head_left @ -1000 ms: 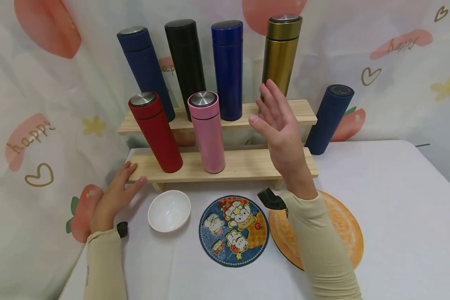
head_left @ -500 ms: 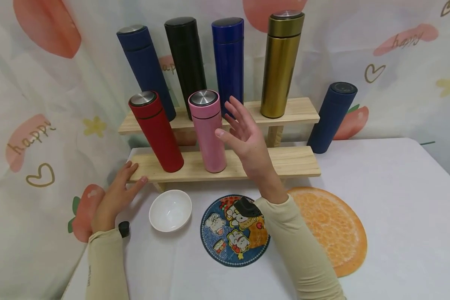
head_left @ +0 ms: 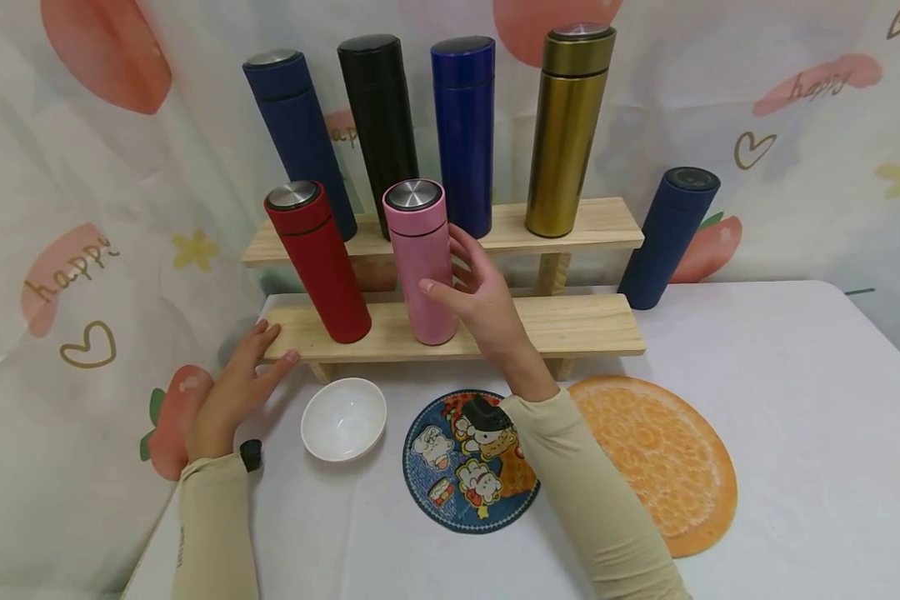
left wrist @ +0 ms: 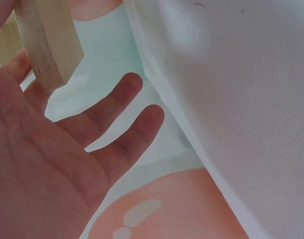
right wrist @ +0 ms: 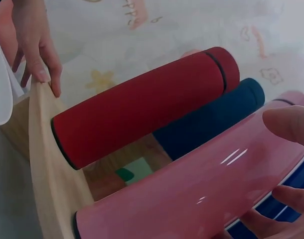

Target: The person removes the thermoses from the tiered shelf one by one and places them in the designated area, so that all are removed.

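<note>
My left hand (head_left: 228,394) holds the left end of the lower board of a two-tier wooden display rack (head_left: 525,327). In the left wrist view, its outer fingers (left wrist: 137,144) stretch out free beside the board's end. My right hand (head_left: 489,312) is at the right side of a pink thermos (head_left: 424,287) that stands upright on the lower board. Its thumb lies across the front of the thermos, and the fingers are along its side, only loosely curved; firm contact cannot be made out. Left of the pink one stands a red thermos (head_left: 322,267) with a silver lid top.
Navy (head_left: 300,133), black (head_left: 378,125), blue (head_left: 463,133) and gold (head_left: 572,133) thermoses stand on the upper board. Another navy thermos (head_left: 667,237) stands right of the rack. In front lie a white bowl (head_left: 343,421), a cartoon mat (head_left: 450,500) and an orange mat (head_left: 667,458).
My right hand has moved left and down from in front of the gold thermos to the pink thermos. The left hand stays at the rack's end.
</note>
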Motion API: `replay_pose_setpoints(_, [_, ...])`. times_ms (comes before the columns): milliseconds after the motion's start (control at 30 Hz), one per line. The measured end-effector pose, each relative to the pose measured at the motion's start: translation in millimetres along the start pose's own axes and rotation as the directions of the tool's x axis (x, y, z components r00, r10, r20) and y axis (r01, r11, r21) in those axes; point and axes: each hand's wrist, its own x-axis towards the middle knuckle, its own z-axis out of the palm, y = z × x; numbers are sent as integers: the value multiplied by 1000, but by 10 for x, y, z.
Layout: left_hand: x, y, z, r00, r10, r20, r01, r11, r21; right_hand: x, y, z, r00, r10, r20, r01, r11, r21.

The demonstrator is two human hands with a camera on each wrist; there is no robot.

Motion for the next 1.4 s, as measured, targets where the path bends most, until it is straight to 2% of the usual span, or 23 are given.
replay_pose_setpoints(233, [17,13,10,1000,-4,1,4,1000,-1,23,105,-24,998,60,10,-60,997,-42])
replay_pose_setpoints(500, [27,-9,13,1000,5,-5,-5,1000,8,49,224,-45,998,58,13,-57,996,-70])
replay_pose_setpoints(800, [8,-2,20,1000,15,-7,-15,1000,2,33,283,-28,997,70,-22,-72,985,-160])
replay_pose_setpoints(1100, [4,-18,8,1000,8,-3,-8,1000,0,35,245,-21,995,69,-71,-80,982,-169])
replay_pose_setpoints(1400, [27,-30,10,1000,24,-11,-24,1000,-10,9,95,-70,996,12,-85,-27,986,-166])
